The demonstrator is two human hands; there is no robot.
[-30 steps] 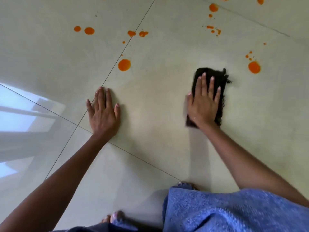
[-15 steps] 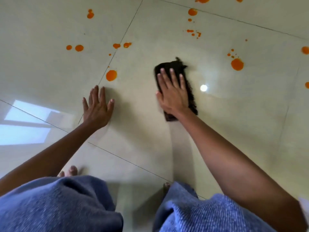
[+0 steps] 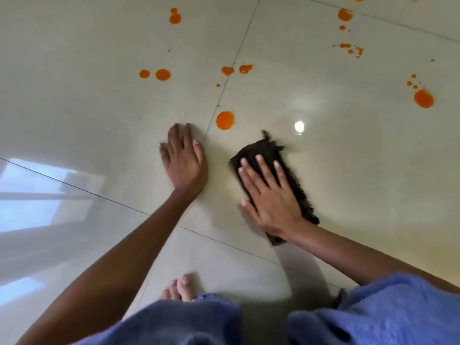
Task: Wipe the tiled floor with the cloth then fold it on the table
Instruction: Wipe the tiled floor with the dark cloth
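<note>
A dark folded cloth [image 3: 263,151] lies on the pale tiled floor [image 3: 348,170]. My right hand [image 3: 268,197] presses flat on top of it, fingers spread, covering its middle. My left hand [image 3: 184,163] rests flat on the floor to the cloth's left, fingers apart, holding nothing. Several orange spots stain the tiles; the nearest large spot [image 3: 224,120] sits just beyond the gap between my hands.
More orange splashes [image 3: 423,98] lie at the far right and along the top [image 3: 346,14]. My bare toes [image 3: 183,287] and blue-clad knees [image 3: 189,322] fill the bottom edge. A window reflection [image 3: 32,202] shines on the left tiles. No table is in view.
My right hand has slid the cloth leftward and nearer to me, close to my left hand. My left hand stays planted on the floor. The view has shifted.
</note>
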